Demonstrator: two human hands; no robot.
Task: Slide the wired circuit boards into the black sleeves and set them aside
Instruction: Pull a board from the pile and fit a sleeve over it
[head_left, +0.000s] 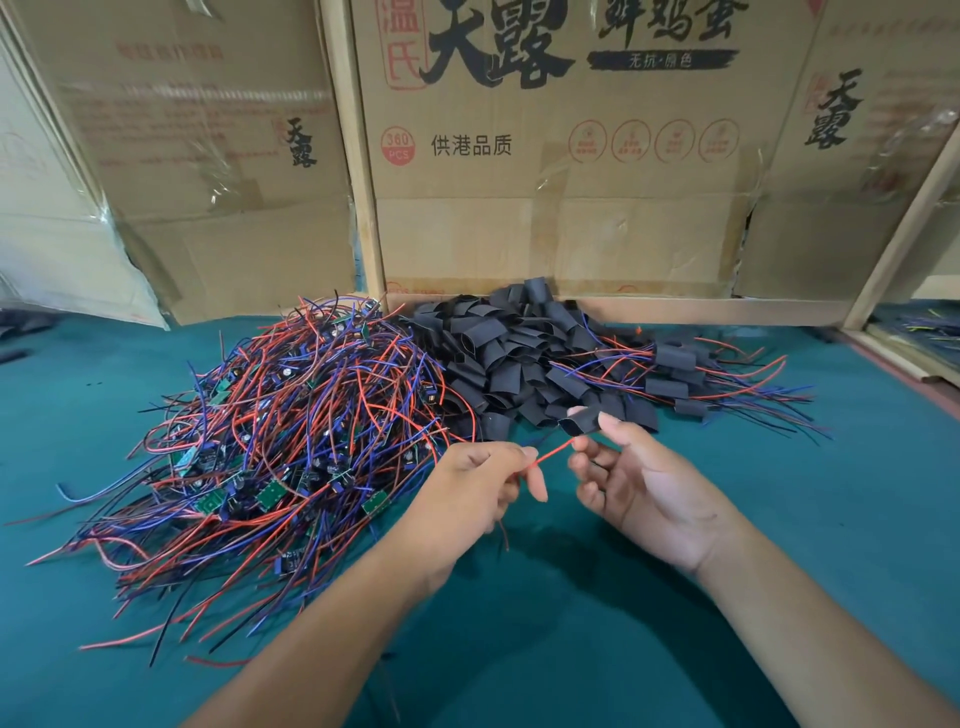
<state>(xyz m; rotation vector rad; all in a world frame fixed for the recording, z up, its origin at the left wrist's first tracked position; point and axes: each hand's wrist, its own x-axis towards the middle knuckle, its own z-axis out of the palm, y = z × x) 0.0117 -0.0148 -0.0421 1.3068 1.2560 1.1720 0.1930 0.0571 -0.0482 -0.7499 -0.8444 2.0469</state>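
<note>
Both hands are seen at centre frame, raised over the green counter (675, 649). A red wire (553, 451) is pinched in the curled fingers of the left hand (475, 493); one black sleeve (581, 420) is pinched at the fingertips of the right hand (631, 480), remaining fingers loosely curled. The wire tip is pointed at the sleeve, just below its open mouth; threading is judged about to begin.

Cardboard boxes (545, 156) are stacked across the top of the frame. A large tangle of unsleeved wired circuit boards (291, 441) is spread left of centre. A heap of empty sleeves (498, 353) is piled at upper centre. A small group of finished sleeved boards (680, 371) is laid right of centre, wires trailing right.

Progress is judged early: few done, most boards left.

The board belonging to the held wire is hidden behind the left hand. Counts in the tangle cannot be made out. More wires at the far right edge are cut off.
</note>
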